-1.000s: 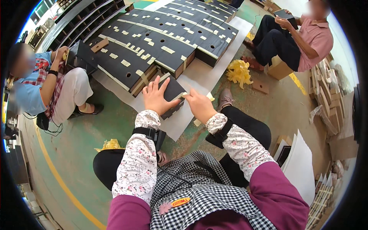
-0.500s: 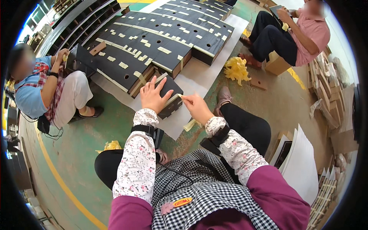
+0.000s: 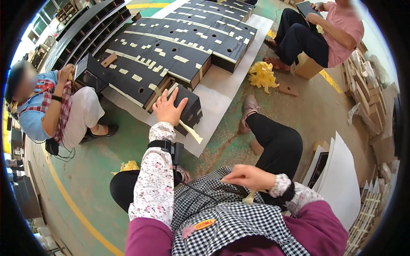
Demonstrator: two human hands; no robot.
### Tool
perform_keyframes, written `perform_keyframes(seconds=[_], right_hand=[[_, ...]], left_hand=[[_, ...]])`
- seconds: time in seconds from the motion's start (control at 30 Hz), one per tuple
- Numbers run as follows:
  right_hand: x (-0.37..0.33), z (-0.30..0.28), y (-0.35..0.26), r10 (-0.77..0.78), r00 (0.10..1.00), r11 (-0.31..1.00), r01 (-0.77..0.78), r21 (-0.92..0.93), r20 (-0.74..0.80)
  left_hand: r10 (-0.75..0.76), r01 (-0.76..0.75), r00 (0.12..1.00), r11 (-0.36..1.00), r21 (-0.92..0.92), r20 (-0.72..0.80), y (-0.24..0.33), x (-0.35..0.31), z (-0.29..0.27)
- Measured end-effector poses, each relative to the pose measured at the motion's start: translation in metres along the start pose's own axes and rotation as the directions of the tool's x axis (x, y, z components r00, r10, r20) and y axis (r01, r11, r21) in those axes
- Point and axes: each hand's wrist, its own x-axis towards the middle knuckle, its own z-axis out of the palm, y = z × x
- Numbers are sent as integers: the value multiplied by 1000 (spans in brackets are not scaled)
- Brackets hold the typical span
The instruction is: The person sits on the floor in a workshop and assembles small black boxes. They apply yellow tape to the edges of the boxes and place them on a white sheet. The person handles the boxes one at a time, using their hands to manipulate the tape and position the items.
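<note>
The left hand lies spread on a black rectangular box on white sheeting; the right hand, pressed together over the checked apron, holds a pale-yellow tape strip; the box looks stiff, smooth, perhaps slippery; opposite side edges suit gripping

left hand on the near box, more boxes behind it, sheet beneath them, strip heap to the right
</note>
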Motion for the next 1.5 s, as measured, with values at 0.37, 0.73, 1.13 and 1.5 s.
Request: perform_keyframes(seconds=[0.37, 0.73, 1.13, 1.5], right_hand=[[151, -32, 59, 125, 992, -28, 38, 999, -34], [169, 14, 28, 235, 966, 529, -223, 819, 111], [86, -33, 27, -94, 928, 991, 120, 53, -360], [108, -74, 2, -66, 933, 991, 104, 89, -355]], left_hand=[[83, -83, 996, 997, 1, 25, -7, -4, 8], [93, -92, 996, 995, 29, -7, -11, -8, 13], [198, -234, 953, 962, -140, -227, -17, -12, 4], [-301, 463, 823, -138, -876, 482, -22, -47, 11]])
